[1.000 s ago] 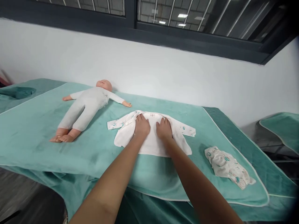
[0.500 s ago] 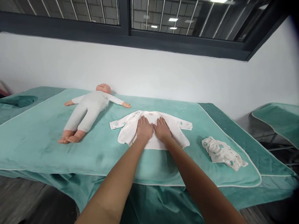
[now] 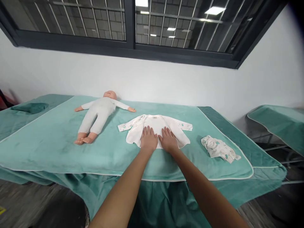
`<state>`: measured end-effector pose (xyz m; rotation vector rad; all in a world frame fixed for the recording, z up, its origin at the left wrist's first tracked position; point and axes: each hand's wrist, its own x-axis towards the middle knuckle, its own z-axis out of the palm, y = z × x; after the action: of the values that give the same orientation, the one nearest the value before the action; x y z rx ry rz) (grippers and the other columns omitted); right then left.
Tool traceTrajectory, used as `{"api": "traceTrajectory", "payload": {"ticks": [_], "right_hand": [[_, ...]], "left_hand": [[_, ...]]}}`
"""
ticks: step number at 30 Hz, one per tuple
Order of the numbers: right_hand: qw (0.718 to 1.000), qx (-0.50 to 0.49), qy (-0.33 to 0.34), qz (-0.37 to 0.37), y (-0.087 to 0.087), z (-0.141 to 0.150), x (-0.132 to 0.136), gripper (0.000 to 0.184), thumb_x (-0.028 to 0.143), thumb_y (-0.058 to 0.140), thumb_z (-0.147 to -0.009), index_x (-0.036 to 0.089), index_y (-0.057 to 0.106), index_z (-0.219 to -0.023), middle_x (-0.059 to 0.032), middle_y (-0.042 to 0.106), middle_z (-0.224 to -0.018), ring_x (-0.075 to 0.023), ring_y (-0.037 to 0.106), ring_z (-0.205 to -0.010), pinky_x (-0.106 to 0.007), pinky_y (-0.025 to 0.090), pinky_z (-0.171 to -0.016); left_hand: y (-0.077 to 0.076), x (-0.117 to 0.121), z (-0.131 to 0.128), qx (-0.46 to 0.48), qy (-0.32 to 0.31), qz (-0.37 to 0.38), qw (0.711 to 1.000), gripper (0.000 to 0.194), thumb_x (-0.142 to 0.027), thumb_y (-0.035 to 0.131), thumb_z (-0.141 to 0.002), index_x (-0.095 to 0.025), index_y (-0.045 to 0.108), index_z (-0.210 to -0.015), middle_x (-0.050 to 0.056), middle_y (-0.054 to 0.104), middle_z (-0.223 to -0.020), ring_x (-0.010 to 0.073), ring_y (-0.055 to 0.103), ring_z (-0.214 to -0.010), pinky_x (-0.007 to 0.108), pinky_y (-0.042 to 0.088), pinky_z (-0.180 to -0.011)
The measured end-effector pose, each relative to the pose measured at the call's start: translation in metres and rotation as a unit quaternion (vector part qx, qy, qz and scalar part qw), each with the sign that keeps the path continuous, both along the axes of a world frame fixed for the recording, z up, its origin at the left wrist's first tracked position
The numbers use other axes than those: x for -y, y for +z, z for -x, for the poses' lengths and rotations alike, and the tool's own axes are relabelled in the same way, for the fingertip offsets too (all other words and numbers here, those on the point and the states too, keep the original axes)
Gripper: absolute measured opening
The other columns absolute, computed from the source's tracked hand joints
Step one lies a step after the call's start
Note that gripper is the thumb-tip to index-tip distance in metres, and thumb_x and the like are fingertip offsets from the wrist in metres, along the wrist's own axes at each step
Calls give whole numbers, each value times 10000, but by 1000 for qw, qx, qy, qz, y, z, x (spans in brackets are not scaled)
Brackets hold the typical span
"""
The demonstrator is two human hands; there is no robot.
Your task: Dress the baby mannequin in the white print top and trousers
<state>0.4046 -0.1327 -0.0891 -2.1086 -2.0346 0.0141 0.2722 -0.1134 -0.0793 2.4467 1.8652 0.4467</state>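
A white baby shirt (image 3: 155,123) lies spread on the green bed cover, its front opened out and its printed sleeves stretched to both sides. My left hand (image 3: 149,138) rests flat on the shirt's lower middle, fingers extended. Beside it, my right hand (image 3: 168,139) also presses flat on the cloth, the two thumbs close together. To the left a baby doll (image 3: 99,112) in a white body suit lies on its back with arms spread. A bunched piece of printed white baby clothing (image 3: 219,148) lies to the right of the shirt.
The green cover (image 3: 114,161) has a white-piped edge and hangs down at the front. Behind the bed is a white wall (image 3: 166,82) under a dark-framed barred window (image 3: 133,41). Another green-covered surface (image 3: 280,123) stands at the right.
Both hands have slid down the shirt toward its lower hem, staying flat. The camera view has tilted up slightly, showing more window. The doll and bunched clothing lie as before.
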Motion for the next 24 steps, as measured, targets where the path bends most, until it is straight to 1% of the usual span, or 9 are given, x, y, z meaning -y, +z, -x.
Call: {"api": "traceTrajectory", "payload": {"ticks": [7, 11, 14, 17, 18, 19, 21, 23, 24], "right_hand": [[996, 27, 58, -58, -8, -8, 51, 616, 419, 260, -1053, 57, 347, -1544, -163, 277, -1627, -274, 253, -1519, -456, 206, -1222], [988, 2, 125, -88, -15, -18, 85, 603, 421, 297, -1049, 77, 363, -1540, -154, 291, -1619, -255, 264, -1517, -455, 237, -1223], [982, -64, 157, -82, -12, -28, 103, 591, 424, 398, -1022, 132, 390, -1536, -136, 298, -1618, -267, 272, -1514, -493, 257, -1223], [957, -226, 179, -24, 2, -49, 104, 536, 462, 500, -975, 230, 518, -1457, -94, 442, -1556, -275, 407, -1448, -499, 333, -1191], [940, -300, 162, -9, 9, -60, 98, 496, 476, 509, -967, 252, 573, -1404, -87, 540, -1483, -271, 503, -1377, -483, 392, -1153], [921, -371, 118, -6, 15, -73, 89, 453, 488, 508, -963, 264, 623, -1339, -84, 635, -1380, -264, 598, -1272, -464, 456, -1093], [881, -469, 20, -60, 25, -106, 63, 435, 514, 521, -937, 219, 669, -1220, -106, 730, -1172, -256, 704, -1031, -421, 559, -898], [871, -453, -91, -168, 28, -141, 29, 449, 511, 559, -887, 182, 657, -1177, -120, 722, -1127, -249, 694, -959, -392, 557, -802], [881, -404, -151, -196, 25, -157, 12, 471, 500, 593, -847, 158, 654, -1165, -130, 716, -1105, -253, 681, -942, -401, 540, -817]], "left_hand": [[-5, 10, 9, -4, -17, -19, 1000, 616, -400, 245, -1019, -80, 404, -1520, 145, 320, -1624, 284, 247, -1526, 445, 190, -1253], [-5, 31, 14, -4, -48, -31, 998, 621, -422, 244, -1022, -88, 395, -1523, 144, 321, -1619, 259, 251, -1528, 467, 172, -1261], [-5, 51, 22, 30, -59, -31, 997, 605, -415, 278, -1022, -81, 417, -1507, 157, 314, -1618, 254, 250, -1529, 480, 173, -1262], [1, 58, 42, 136, -122, 31, 983, 521, -418, 358, -1007, -177, 528, -1436, 98, 413, -1580, 220, 351, -1488, 428, 275, -1237], [5, 54, 53, 193, -133, 55, 971, 480, -409, 376, -1001, -217, 568, -1396, 71, 495, -1530, 197, 437, -1435, 383, 341, -1205], [10, 47, 66, 259, -114, 58, 957, 452, -392, 373, -1000, -241, 590, -1366, 58, 562, -1474, 180, 512, -1370, 343, 404, -1158], [18, 25, 96, 348, -38, -1, 937, 403, -387, 425, -972, -231, 630, -1282, 68, 632, -1381, 198, 589, -1268, 338, 471, -1083], [23, -3, 127, 344, 59, -78, 934, 405, -396, 498, -931, -205, 620, -1267, 100, 635, -1344, 250, 584, -1248, 402, 458, -1085], [23, -18, 141, 307, 108, -104, 940, 453, -410, 543, -901, -169, 606, -1280, 139, 618, -1344, 291, 556, -1266, 449, 432, -1100]]}}
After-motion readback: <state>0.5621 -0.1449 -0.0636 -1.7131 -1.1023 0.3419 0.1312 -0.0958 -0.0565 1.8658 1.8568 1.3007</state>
